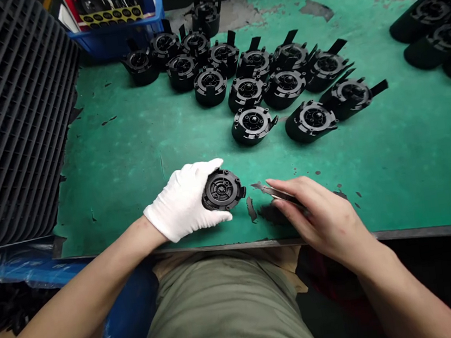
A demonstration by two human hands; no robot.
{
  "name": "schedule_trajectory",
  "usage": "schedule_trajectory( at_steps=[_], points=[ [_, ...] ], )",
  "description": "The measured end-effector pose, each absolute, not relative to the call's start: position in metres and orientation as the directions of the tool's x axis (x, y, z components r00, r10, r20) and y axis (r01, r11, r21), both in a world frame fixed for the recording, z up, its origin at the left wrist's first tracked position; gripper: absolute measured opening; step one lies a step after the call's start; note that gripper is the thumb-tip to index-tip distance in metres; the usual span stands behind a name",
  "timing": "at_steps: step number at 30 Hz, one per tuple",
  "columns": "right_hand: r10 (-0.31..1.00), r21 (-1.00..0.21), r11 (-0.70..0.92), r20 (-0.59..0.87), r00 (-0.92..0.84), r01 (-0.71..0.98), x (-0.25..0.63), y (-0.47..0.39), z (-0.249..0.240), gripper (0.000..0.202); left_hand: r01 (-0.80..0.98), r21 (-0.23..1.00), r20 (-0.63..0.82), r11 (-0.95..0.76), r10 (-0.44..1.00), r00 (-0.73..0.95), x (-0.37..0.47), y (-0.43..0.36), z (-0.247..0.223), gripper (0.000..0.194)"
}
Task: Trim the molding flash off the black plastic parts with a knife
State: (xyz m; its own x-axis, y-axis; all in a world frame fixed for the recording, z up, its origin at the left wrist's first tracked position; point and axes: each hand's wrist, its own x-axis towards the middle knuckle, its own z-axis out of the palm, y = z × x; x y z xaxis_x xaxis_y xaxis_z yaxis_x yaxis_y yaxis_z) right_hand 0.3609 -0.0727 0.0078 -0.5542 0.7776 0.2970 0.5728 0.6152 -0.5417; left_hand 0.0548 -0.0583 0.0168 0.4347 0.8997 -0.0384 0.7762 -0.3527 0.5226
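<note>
My left hand (pixel 186 201), in a white glove, is closed round a black round plastic part (pixel 223 189) just above the green tabletop near the front edge. The part's ribbed end faces up. My bare right hand (pixel 316 207) pinches a slim metal craft knife (pixel 282 194) just right of the part. Its pointed blade is aimed left at the part, with a gap between them. A dark strip (pixel 251 209) lies on the table between the two hands.
Several similar black parts (pixel 253 124) stand in rows beyond my hands, with more (pixel 434 44) at the far right. A blue bin (pixel 119 39) sits at the back left. Stacked black grids (pixel 9 119) rise on the left, above a blue plastic-lined container (pixel 41 271).
</note>
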Motion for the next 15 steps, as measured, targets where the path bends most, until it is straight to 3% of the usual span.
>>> schedule_trajectory(
  at_steps=[4, 7, 15],
  points=[
    [0.671, -0.319, 0.739, 0.27, -0.691, 0.593, 0.366, -0.049, 0.01, 0.033, 0.608, 0.652, -0.04, -0.452, 0.781, 0.623, 0.047, -0.047, 0.009, 0.102],
    [0.591, -0.185, 0.806, 0.279, -0.757, 0.562, 0.364, -0.036, 0.016, 0.028, 0.541, 0.694, 0.001, -0.475, 0.752, 0.659, 0.045, -0.041, 0.001, 0.105],
    [0.55, -0.174, 0.835, 0.243, -0.799, 0.522, 0.351, -0.02, 0.024, 0.026, 0.534, 0.706, 0.041, -0.465, 0.779, 0.625, 0.045, -0.042, -0.011, 0.117]
  ],
)
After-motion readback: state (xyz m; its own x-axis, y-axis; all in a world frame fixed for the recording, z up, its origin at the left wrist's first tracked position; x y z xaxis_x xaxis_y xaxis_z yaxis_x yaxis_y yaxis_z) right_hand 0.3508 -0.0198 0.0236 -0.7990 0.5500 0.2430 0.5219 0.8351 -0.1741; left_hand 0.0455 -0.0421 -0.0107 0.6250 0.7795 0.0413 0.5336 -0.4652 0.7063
